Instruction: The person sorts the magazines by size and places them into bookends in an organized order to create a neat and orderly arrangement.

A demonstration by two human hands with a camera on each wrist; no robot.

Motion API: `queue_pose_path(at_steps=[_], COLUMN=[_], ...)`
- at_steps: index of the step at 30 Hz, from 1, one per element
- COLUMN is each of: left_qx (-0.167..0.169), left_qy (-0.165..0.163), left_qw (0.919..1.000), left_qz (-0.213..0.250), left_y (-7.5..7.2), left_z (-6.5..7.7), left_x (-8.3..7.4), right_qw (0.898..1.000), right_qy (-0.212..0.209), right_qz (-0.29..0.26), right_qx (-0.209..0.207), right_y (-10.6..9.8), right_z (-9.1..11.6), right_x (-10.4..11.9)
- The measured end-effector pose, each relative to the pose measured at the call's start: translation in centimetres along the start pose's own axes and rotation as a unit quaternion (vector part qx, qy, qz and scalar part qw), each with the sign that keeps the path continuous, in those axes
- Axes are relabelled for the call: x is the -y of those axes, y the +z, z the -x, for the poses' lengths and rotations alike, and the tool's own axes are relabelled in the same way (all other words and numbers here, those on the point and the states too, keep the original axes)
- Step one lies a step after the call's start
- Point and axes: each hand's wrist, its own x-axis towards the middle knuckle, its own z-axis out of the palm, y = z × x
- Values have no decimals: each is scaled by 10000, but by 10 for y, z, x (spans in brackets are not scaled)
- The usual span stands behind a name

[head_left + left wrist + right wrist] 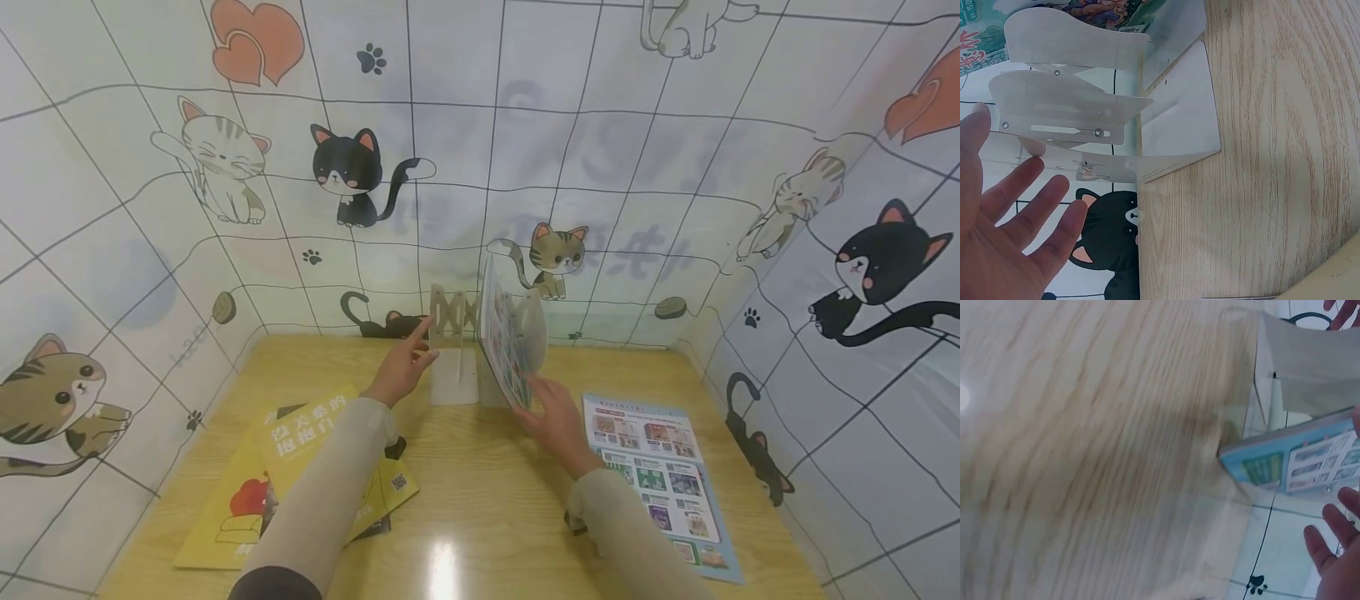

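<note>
A white expandable book rack (pixel 453 375) stands at the back of the table, its upright plates linked by crossed bars. Upright and slightly tilted in it is a book (pixel 504 333) with a light blue back cover (pixel 1266 469). My left hand (pixel 401 367) reaches to the rack's left end plate (pixel 1060 159), fingers mostly straight, some of them behind the plate. My right hand (pixel 555 421) is at the book's near lower edge. In the right wrist view its fingers (pixel 1338 525) are spread and apart from the cover, with the thumb partly out of frame on the other side.
Several yellow books (pixel 225 508) lie overlapping on the left of the wooden table (pixel 465 517). A light blue book or leaflet (pixel 675 483) with product pictures lies flat on the right. Cat-patterned sheeting (pixel 450 100) encloses the table at the back and sides.
</note>
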Motion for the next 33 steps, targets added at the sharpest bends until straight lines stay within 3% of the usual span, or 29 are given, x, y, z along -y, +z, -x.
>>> queue_pose_path(at_steps=[16,27,33], left_qx=[15,12,36], left_qy=[36,17,57], left_qw=[10000,10000,10000], left_qz=[-41,-43,11], left_y=[0,-1,0], left_z=[0,1,1], left_x=[0,-1,0], right_qw=[9892,9669,9641], right_qy=[1126,1546,1608], right_qz=[464,1017,1176], right_qx=[818,1755,1755], right_y=[-2,-6,-4], right_z=[17,27,34], right_x=[-45,-66,-78])
